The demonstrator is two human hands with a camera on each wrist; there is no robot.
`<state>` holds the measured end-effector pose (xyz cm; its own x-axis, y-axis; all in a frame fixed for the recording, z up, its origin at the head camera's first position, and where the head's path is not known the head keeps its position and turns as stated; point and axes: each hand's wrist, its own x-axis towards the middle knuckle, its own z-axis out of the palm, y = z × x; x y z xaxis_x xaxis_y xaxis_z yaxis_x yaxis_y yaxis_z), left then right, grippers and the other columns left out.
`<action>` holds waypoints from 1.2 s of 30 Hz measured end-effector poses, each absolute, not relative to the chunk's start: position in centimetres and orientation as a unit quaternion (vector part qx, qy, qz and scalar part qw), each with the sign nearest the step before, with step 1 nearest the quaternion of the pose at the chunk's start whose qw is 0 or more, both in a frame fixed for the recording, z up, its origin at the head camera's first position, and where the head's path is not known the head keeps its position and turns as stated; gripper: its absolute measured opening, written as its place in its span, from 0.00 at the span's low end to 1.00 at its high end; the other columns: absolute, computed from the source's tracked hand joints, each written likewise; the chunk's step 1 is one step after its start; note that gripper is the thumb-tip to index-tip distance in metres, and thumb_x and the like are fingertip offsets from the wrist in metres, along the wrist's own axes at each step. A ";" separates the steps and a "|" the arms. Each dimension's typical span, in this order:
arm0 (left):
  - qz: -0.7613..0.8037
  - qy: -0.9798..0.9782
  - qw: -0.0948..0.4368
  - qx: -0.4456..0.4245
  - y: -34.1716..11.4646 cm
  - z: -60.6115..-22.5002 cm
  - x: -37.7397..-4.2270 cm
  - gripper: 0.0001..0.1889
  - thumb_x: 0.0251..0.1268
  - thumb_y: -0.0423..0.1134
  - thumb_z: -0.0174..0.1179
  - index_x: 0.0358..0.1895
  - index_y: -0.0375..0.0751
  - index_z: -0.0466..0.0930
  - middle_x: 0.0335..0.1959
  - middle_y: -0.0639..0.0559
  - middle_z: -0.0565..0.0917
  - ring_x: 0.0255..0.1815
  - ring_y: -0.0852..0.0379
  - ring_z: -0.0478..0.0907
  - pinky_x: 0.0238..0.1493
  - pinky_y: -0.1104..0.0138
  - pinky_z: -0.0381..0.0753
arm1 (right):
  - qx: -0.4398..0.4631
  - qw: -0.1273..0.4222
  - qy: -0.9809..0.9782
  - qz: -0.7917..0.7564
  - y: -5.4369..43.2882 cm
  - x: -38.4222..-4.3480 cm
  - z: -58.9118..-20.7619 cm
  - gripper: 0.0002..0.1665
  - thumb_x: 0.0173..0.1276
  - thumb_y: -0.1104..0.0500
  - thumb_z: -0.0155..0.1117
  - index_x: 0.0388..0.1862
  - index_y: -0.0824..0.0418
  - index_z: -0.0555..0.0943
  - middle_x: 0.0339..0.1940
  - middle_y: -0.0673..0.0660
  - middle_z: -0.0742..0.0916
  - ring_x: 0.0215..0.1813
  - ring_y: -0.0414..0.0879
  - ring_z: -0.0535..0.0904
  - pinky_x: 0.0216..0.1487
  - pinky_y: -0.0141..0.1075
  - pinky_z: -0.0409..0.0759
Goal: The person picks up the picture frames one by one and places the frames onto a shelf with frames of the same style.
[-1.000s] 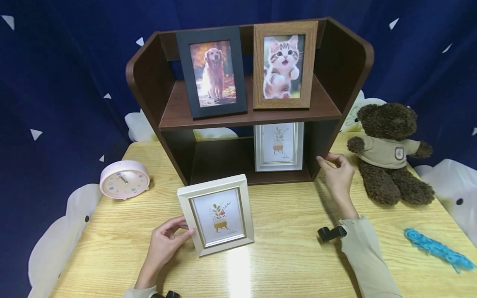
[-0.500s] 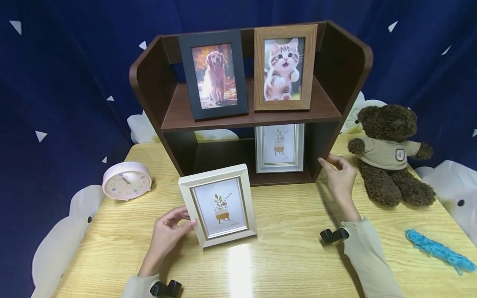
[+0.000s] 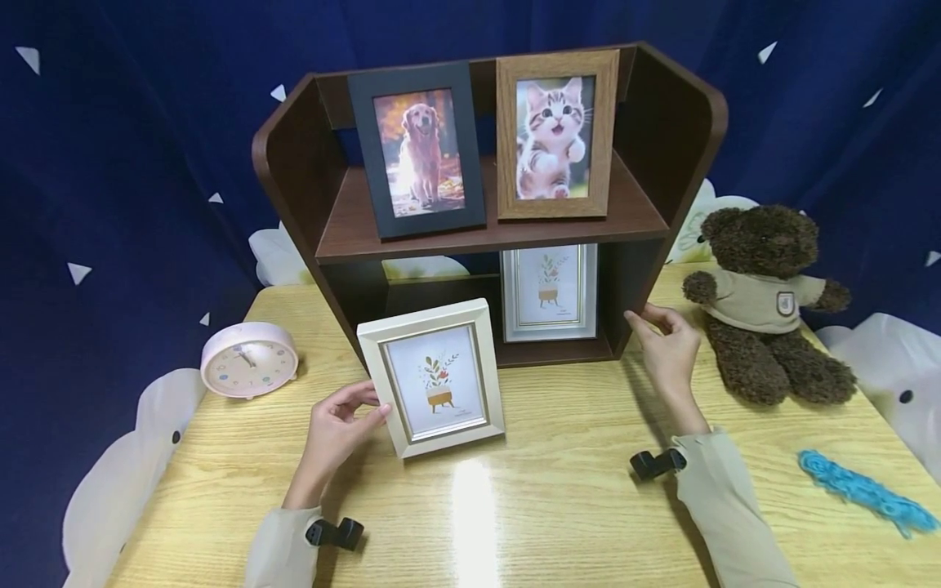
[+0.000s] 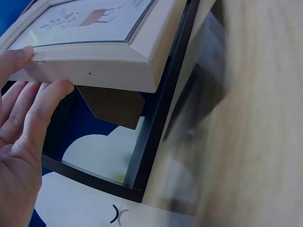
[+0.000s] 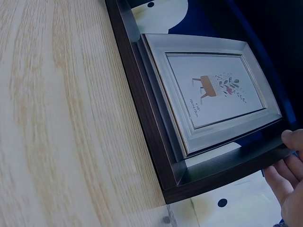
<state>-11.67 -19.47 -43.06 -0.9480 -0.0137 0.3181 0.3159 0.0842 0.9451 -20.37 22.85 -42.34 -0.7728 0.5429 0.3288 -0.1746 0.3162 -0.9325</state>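
Observation:
My left hand [image 3: 334, 437] holds a cream picture frame [image 3: 439, 384] by its left side, thumb on the front and fingers at the side and back. The frame leans back above the table, in front of the left lower opening of a dark brown two-tier shelf [image 3: 301, 188]. In the left wrist view a brown stand flap [image 4: 113, 108] sticks out behind it. My right hand [image 3: 669, 351] grips the shelf's right side panel near its bottom front edge, thumb inside. A silvery-white picture frame [image 5: 213, 94] stands in the lower compartment's right half.
On the upper shelf stand a dark frame with a dog photo [image 3: 419, 151] and a wood-toned frame with a kitten photo [image 3: 557, 139]. A pink clock [image 3: 250, 359] sits left, a brown teddy bear [image 3: 764, 302] right, with a blue yarn bundle [image 3: 867, 494] nearer.
My left hand has carried the cream picture frame away from me, toward the shelf's lower left opening. The right hand keeps its grip on the side panel.

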 end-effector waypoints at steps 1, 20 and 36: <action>-0.670 -0.724 0.127 -0.106 -19.5 -43.0 -11.9 0.16 0.47 0.18 0.66 0.42 0.28 0.81 0.30 0.58 0.85 0.34 0.64 0.81 0.35 0.72 0.84 | -0.124 0.315 -0.747 0.572 22.8 -20.4 -42.3 0.10 0.55 0.60 0.74 0.35 0.62 0.85 0.34 0.45 0.87 0.35 0.25 0.78 0.36 0.17 0.76; -0.678 -0.716 0.140 -0.090 -19.6 -42.2 -14.8 0.17 0.50 0.18 0.65 0.44 0.33 0.81 0.28 0.58 0.84 0.32 0.64 0.81 0.34 0.71 0.85 | -0.131 0.300 -0.748 0.577 22.8 -20.3 -42.3 0.12 0.55 0.59 0.75 0.38 0.60 0.85 0.38 0.50 0.88 0.35 0.25 0.78 0.36 0.17 0.76; -0.657 -0.743 0.119 -0.046 -18.7 -41.6 -17.3 0.19 0.56 0.23 0.64 0.52 0.22 0.76 0.28 0.67 0.83 0.34 0.69 0.80 0.38 0.77 0.82 | -0.131 0.293 -0.756 0.571 22.7 -20.1 -42.0 0.14 0.57 0.58 0.73 0.40 0.64 0.84 0.40 0.52 0.87 0.36 0.25 0.78 0.37 0.16 0.76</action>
